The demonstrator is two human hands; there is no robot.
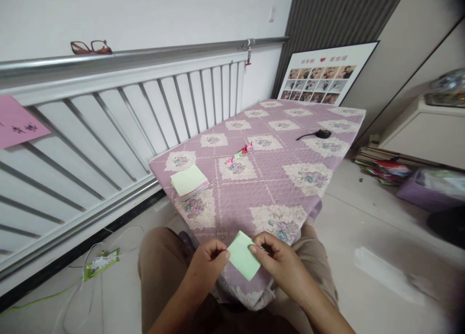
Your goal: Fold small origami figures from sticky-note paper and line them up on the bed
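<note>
A folded square of light green paper (244, 256) is held over the near corner of the table, turned so one corner points away from me. My left hand (212, 261) pinches its left corner between thumb and fingers. On the opposite side, my right hand (271, 254) grips the right edge, thumb on top and fingers behind. A stack of coloured paper sheets (189, 180), pale green on top, lies at the table's left edge. Farther in, several small folded paper pieces (239, 155) in pink, green and red sit in a row.
A purple flowered cloth (269, 179) covers the table. Toward the right lies a black tape-measure-like object (322, 134). A white radiator (145, 111) runs along the left, with glasses (90, 47) on the pipe above. A power strip (101, 264) with cables lies on the floor.
</note>
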